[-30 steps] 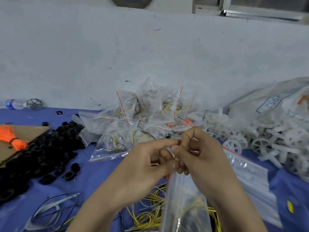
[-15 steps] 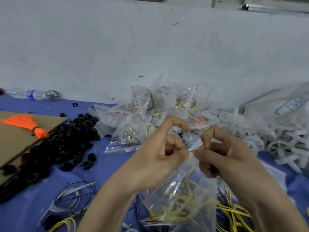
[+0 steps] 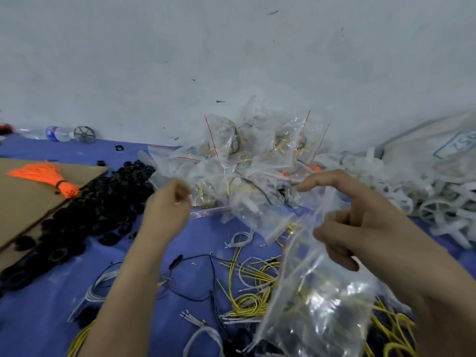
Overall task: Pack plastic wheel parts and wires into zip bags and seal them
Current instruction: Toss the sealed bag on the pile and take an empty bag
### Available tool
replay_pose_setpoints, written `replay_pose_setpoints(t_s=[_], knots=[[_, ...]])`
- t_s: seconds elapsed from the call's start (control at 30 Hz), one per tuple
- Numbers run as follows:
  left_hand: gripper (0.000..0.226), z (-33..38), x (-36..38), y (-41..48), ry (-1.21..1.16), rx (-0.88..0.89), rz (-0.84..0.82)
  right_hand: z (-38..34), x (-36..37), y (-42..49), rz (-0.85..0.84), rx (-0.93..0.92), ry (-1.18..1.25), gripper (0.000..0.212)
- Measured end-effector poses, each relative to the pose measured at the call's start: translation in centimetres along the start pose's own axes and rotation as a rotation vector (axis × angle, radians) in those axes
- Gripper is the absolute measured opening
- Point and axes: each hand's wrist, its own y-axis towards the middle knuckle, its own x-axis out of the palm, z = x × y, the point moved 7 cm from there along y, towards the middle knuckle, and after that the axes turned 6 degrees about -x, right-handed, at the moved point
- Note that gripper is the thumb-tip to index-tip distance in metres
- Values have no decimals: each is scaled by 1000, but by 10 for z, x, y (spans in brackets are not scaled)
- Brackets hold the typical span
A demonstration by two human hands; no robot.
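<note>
While the right hand (image 3: 365, 228) pinches the top of the wire-filled zip bag (image 3: 316, 300) at lower right of the frame and the blurred left hand (image 3: 167, 206) at centre left is curled, its grasp not discernible, sealing appears current; next, press the bag's opening shut end to end.

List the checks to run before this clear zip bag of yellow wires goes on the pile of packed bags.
1. Right hand holds the clear zip bag of yellow wires: ok.
2. Bag sealed: cannot tell, blurred.
3. Left hand apart from the bag: ok.
4. Everything needed packed inside: cannot tell.
5. Pile of packed clear bags in view ahead, by the wall: ok.
</note>
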Motion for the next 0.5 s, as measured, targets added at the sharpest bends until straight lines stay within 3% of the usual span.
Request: replay_pose_setpoints(t_s=[0.07, 0.13, 0.37, 0.5], knots=[[27, -67, 4, 4, 338, -345, -48, 5, -2, 0, 20, 19, 32, 43], [36, -106, 10, -5, 399, -510, -85, 9, -3, 0, 32, 31, 53, 37], [34, -113, -7, 2, 347, -392, 94, 15, -2, 3, 79, 34, 41, 32], [27, -80, -25, 9, 239, -209, 199, 23, 4, 6, 68, 84, 37, 31]])
